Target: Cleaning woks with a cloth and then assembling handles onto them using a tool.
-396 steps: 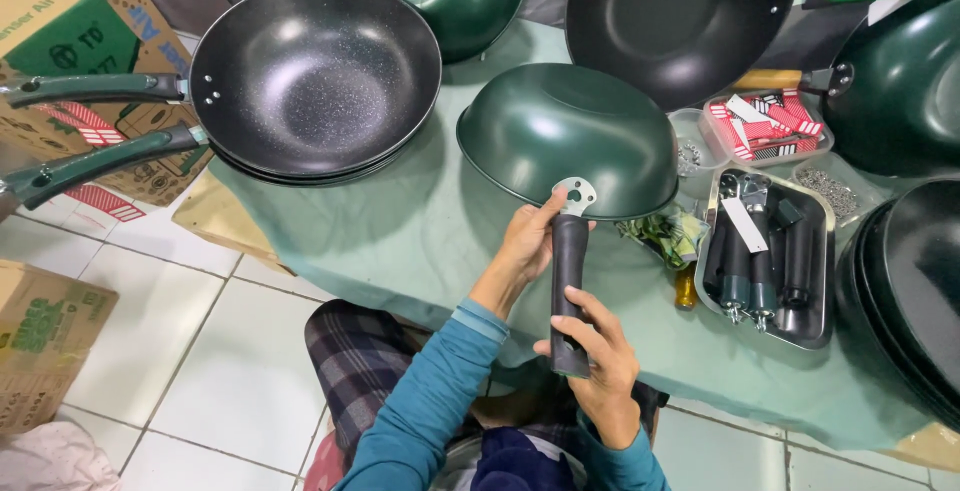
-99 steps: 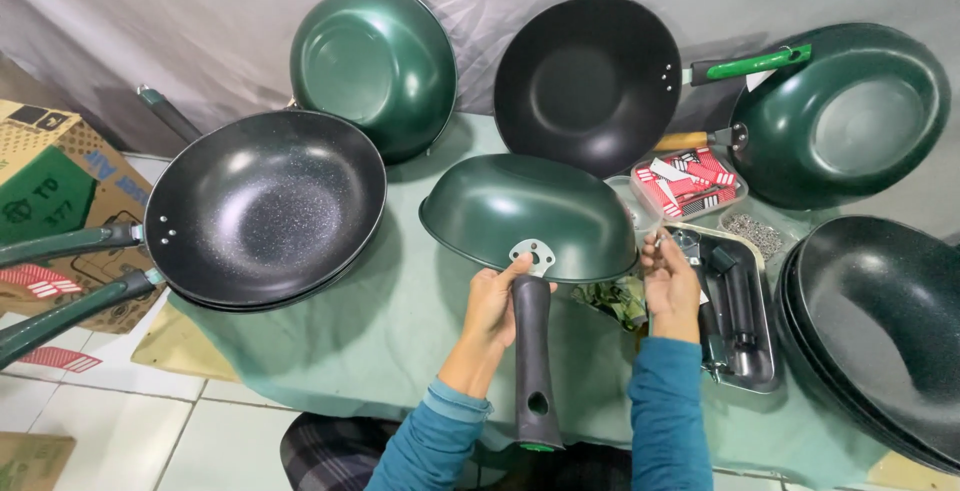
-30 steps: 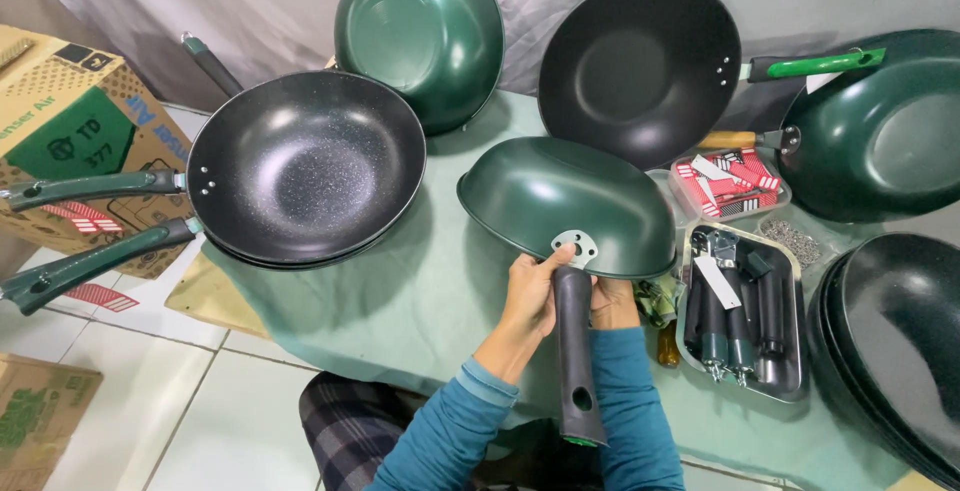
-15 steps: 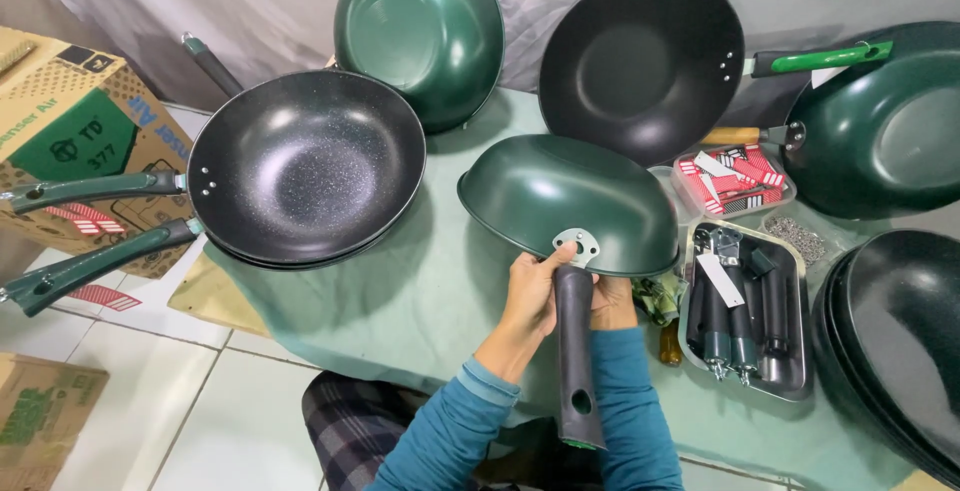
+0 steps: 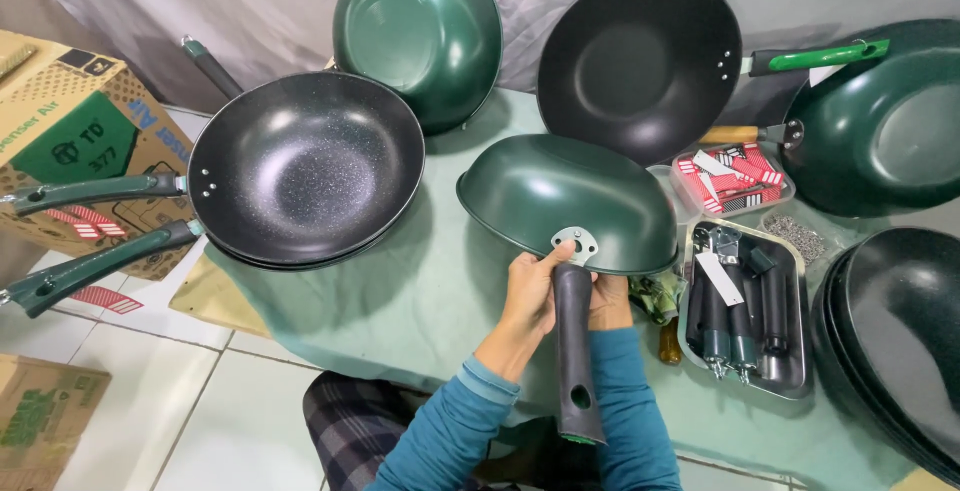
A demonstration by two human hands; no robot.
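1. since the frame half a second earlier, little has moved: the view has only drifted, and your hands stay at the joint where the handle meets the pan.
2. your left hand [image 5: 528, 296] is clenched on the top of the black handle [image 5: 575, 351], thumb pressed toward the metal bracket [image 5: 575, 244].
3. your right hand [image 5: 608, 296] sits behind the handle, mostly hidden; you cannot tell its grasp.
4. the upturned green wok [image 5: 570, 201] rests rim-down on the bench [image 5: 440, 301], handle pointing toward you over the bench edge.
5. just right lies a metal tray of black handles [image 5: 745, 306]; to the left, stacked black woks [image 5: 305, 166].
6. this steadiness suggests the fitting is being seated.
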